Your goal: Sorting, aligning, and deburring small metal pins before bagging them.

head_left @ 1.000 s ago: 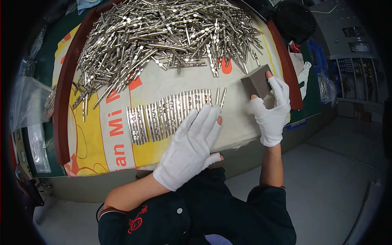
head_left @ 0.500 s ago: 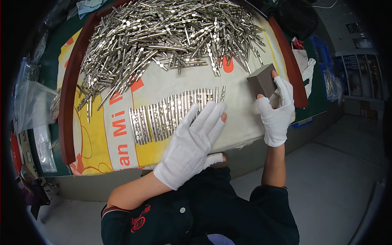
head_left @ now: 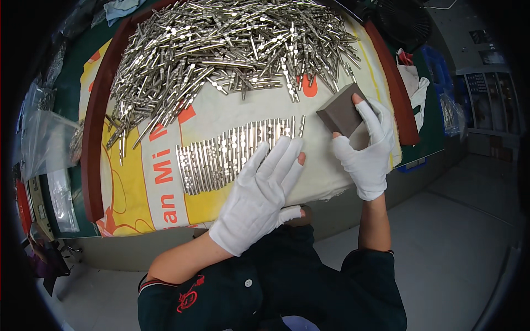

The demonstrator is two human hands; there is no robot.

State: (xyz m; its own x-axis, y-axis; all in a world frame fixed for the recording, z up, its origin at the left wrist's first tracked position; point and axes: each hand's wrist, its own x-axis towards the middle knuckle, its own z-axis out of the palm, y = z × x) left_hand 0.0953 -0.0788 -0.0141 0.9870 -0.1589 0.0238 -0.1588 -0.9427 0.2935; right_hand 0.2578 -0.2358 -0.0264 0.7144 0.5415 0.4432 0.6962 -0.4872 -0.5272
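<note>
My left hand (head_left: 262, 193), in a white glove with cut-off fingertips, lies flat with fingers spread, its tips resting on the near end of a neat row of metal pins (head_left: 232, 154). My right hand (head_left: 367, 149), gloved the same way, grips a dark grey sanding block (head_left: 341, 115) just to the right of the row, held slightly above the cloth. A large heap of loose metal pins (head_left: 221, 52) fills the far half of the work surface. Everything rests on a white and yellow printed cloth (head_left: 160, 182).
A dark red raised rim (head_left: 91, 165) borders the cloth on the left and right. Clear plastic bags (head_left: 47, 143) lie at the left on a green table. A black fan (head_left: 406, 22) and white rags (head_left: 417, 91) sit at the right. Grey floor lies below.
The right hand with the block has shifted slightly up and away from the row's right end. The left hand stays on the row, and the view has tilted a little.
</note>
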